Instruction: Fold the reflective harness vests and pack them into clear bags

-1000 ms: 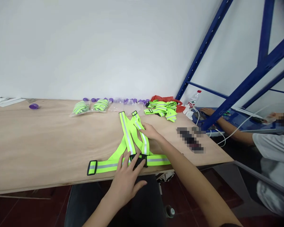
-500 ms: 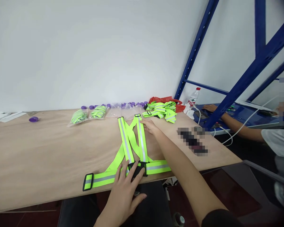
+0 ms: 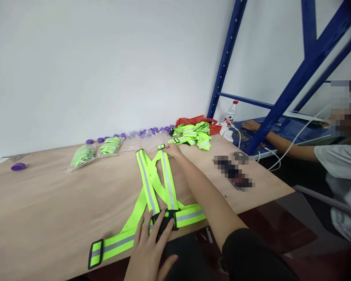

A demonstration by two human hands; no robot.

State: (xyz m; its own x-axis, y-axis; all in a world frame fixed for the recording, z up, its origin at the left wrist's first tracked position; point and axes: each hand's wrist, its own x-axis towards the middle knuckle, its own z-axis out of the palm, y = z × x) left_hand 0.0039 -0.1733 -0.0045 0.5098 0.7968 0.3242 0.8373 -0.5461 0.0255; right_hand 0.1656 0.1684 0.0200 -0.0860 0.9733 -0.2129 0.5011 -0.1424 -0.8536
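Note:
A neon-green reflective harness with grey stripes and black buckles lies spread on the wooden table. My left hand, fingers spread, presses on the black centre buckle near the table's front edge. At the harness's far end, my right hand has its fingers closed on the top of the right strap, beside a small black slider. A larger black slider sits on the waist strap's left end.
Two bagged green bundles, several purple rolls, a pile of green straps, a red bag and a bottle line the back. A person's arm rests at a blue desk behind a blue frame.
The view has shifted, and the scene sits further left. My right hand has moved to the strap's top end by the small slider. My left hand stays on the centre buckle.

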